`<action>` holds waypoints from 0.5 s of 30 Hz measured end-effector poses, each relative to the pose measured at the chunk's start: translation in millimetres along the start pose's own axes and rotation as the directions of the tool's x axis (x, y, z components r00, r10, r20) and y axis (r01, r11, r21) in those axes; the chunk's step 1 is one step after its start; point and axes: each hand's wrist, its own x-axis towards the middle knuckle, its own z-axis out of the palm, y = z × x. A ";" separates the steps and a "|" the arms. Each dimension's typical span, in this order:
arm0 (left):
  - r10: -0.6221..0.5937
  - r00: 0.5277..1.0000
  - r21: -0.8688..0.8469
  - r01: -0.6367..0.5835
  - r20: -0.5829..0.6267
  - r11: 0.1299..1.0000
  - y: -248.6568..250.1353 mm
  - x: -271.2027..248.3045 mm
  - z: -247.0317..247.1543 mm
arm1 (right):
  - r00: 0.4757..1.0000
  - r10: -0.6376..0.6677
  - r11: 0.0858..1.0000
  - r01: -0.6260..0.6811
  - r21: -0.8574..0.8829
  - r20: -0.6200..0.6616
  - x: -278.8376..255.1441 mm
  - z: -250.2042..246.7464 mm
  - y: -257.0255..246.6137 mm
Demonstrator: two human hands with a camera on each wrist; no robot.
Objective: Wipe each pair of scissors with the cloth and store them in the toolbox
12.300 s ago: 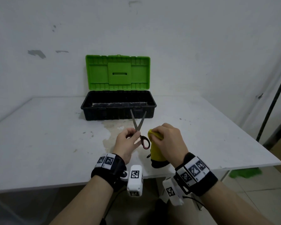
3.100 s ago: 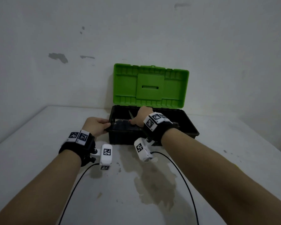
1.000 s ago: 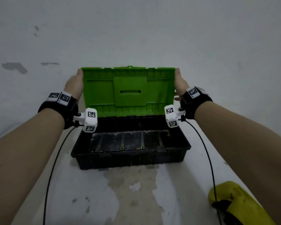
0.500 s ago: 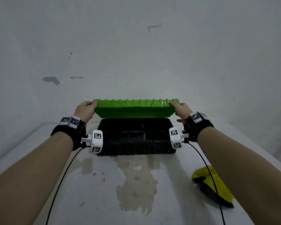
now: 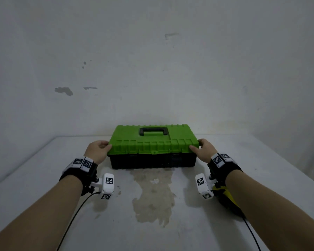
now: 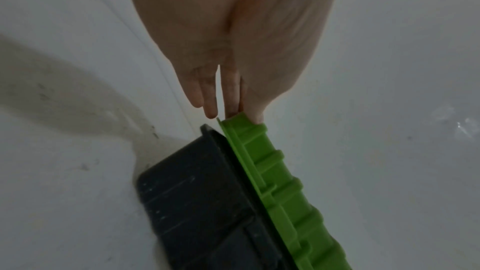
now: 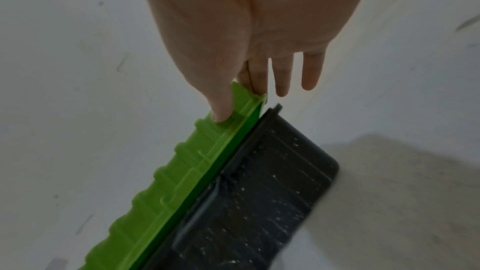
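Observation:
The toolbox stands at the back of the table, its green lid [image 5: 152, 142] down on the black base [image 5: 152, 163]. My left hand [image 5: 100, 148] pinches the lid's left front corner, thumb on top. My right hand [image 5: 202, 148] pinches the right front corner the same way. In the left wrist view my left hand [image 6: 232, 117] holds the lid [image 6: 280, 182] over the base [image 6: 202, 202]. The right wrist view shows my right hand [image 7: 241, 102] on the lid [image 7: 168, 188], with a thin gap above the base [image 7: 259, 192]. The yellow cloth [image 5: 228, 198] lies under my right forearm. No scissors show.
The white table [image 5: 43, 187] has a brown stain [image 5: 152, 192] in front of the box. A black carry handle [image 5: 153, 131] lies flat on the lid. A wall rises right behind the box. Cables trail from both wrist cameras.
The lid has swung down from upright to lying on the base, with both hands following it at its corners. The box's inside is now covered.

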 end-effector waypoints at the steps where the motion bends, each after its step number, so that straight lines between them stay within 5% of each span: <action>1: -0.003 1.000 0.005 0.003 -0.003 1.000 -3.7 -0.9 1.0 | 1.000 0.001 1.000 -0.001 -0.004 -0.006 -2.0 2.7 2.2; 11: 0.031 0.999 0.078 -0.030 -0.012 0.997 -8.7 -9.8 5.2 | 1.000 0.001 0.992 -0.002 -0.125 -0.010 -14.4 1.3 -4.3; 15: 0.091 0.995 0.121 -0.094 0.032 0.988 10.4 -51.4 -5.6 | 1.000 -0.005 0.986 0.008 -0.167 0.018 -31.0 -17.7 -12.0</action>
